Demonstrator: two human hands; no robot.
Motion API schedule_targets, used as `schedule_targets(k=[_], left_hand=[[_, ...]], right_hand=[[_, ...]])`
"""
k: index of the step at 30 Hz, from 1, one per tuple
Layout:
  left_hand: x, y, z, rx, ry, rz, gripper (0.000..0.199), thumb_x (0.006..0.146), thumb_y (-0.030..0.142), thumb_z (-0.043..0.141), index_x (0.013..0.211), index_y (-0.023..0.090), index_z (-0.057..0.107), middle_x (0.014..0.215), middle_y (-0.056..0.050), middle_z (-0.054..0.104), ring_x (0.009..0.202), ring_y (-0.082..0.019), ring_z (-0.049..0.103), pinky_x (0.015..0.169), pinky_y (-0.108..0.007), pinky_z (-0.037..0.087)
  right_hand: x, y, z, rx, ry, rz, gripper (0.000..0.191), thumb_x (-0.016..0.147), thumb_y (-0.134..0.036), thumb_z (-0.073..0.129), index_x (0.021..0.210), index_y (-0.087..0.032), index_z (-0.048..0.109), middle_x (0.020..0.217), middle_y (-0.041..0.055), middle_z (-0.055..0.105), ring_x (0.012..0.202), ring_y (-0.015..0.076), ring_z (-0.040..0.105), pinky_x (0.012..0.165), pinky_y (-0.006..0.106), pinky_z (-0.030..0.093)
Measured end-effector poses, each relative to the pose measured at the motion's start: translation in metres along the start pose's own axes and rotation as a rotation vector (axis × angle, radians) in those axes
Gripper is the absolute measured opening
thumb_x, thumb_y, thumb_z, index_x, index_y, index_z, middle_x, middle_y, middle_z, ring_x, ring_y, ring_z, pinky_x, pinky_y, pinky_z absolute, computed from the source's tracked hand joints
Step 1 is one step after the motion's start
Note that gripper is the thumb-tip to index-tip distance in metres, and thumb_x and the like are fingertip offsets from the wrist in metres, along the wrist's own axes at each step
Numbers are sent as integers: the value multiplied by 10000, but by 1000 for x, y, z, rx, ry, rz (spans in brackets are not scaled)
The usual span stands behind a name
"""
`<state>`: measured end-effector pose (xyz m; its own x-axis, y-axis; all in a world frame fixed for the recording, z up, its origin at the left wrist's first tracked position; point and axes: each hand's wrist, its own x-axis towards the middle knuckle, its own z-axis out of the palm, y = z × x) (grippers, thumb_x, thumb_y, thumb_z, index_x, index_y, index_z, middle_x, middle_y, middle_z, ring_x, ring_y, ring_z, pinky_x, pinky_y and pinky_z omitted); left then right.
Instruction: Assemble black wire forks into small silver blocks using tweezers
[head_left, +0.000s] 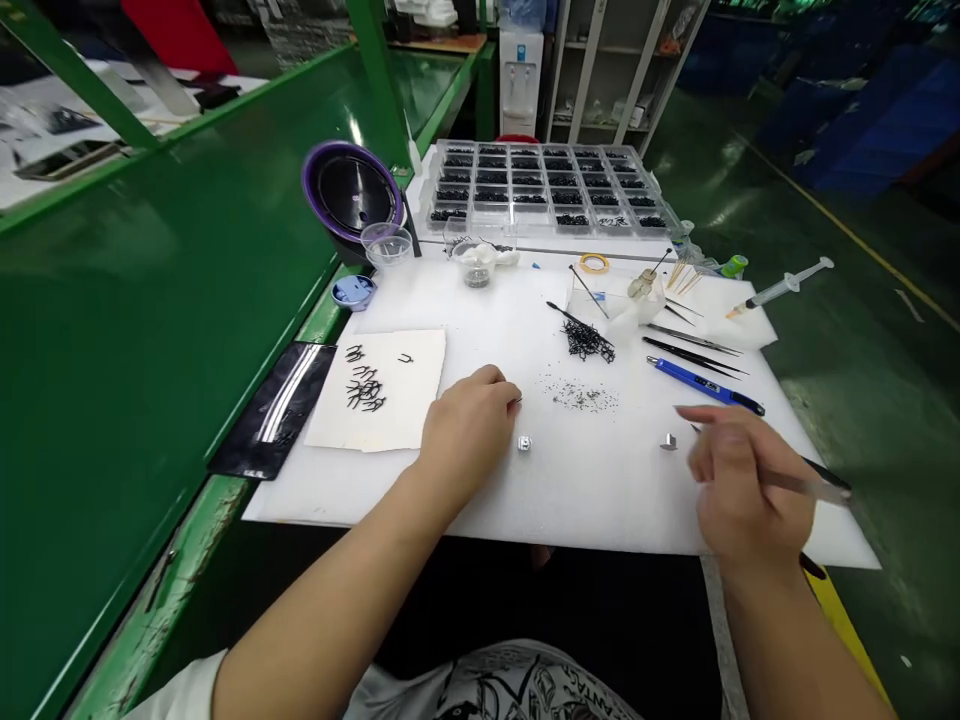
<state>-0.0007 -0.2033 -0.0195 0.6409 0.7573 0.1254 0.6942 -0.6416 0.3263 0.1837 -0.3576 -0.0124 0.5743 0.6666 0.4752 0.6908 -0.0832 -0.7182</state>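
Observation:
My left hand (472,420) rests on the white work mat (480,500), its fingers pinched together. A tiny dark tip shows at the fingertips, too small to name. My right hand (750,490), slightly blurred, is closed around slim metal tweezers (806,485), with its index finger stretched to the left. Just left of that hand sits a small silver metal piece (668,441). A second small silver piece (524,443) lies close to my left hand. Between the hands are scattered tiny grains (585,396) and, behind them, a heap of small black forked parts (589,342).
A white cloth (405,390) on the left carries several black forked parts. Along the right lie a blue craft knife (705,385), more tweezers (694,355) and a syringe (784,288). A compartment tray (547,215) and a purple-rimmed black bowl (352,190) stand at the back.

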Motion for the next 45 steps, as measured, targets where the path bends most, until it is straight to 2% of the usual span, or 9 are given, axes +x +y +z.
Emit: schedule_targets(k=[4,6,9,13,24,31,37,42,45], left_hand=[[3,1,1,22,105,13,200,932,193,514,871,195,704,947,-41,700,770,-219,638,524,-305,381],[2,0,-10,6,173,35,172,947,209,513,931,188,683,939,-39,709,792,-210,647,583,-310,437],[-4,0,-33,-46,279,98,125,950,222,552,977,203,673,927,-7,727,790,-154,656,688,-274,494],[-13,4,-54,-89,473,328,50,888,171,654,887,196,696,824,20,751,671,-114,660,625,-224,500],[-8,10,-35,187,535,430,121,897,162,647,1012,175,680,724,7,737,621,-141,688,555,-241,479],[-7,12,-28,-5,591,412,118,889,162,668,1006,173,678,819,-16,751,717,-126,701,639,-222,542],[-8,6,-30,-157,544,443,72,863,135,687,920,178,698,836,-39,737,743,-138,672,681,-263,551],[-12,-3,-24,-204,526,484,164,840,151,721,996,193,692,883,-39,739,761,-136,666,685,-267,543],[-18,-6,-22,-298,407,317,260,829,206,741,1082,191,680,943,-47,712,733,-121,632,614,-238,524]], right_hand=[[56,-26,37,258,-212,-139,328,971,-381,461,992,-181,721,629,-3,522,600,151,528,620,304,428],[74,-30,62,404,-384,35,327,959,-411,482,1039,-188,706,691,-5,538,603,130,496,611,284,410],[75,-30,86,514,-560,125,411,954,-483,467,915,-171,731,620,-23,484,523,106,435,526,262,371],[54,-30,88,635,-722,169,422,892,-542,571,754,-171,715,596,-21,528,528,93,461,544,254,394],[65,-28,75,701,-730,291,170,779,-357,752,845,-202,774,832,29,755,850,182,679,775,294,505],[64,-29,73,785,-792,371,222,819,-373,683,724,-172,694,669,3,679,564,94,555,547,242,406],[64,-28,71,850,-881,396,226,774,-378,726,823,-157,736,703,13,695,445,45,363,456,239,294],[61,-31,69,662,-883,311,144,778,-299,673,739,-173,730,679,15,694,587,109,536,551,249,401],[60,-31,67,497,-774,251,106,762,-267,646,718,-185,697,657,-10,655,581,113,522,531,246,393]])
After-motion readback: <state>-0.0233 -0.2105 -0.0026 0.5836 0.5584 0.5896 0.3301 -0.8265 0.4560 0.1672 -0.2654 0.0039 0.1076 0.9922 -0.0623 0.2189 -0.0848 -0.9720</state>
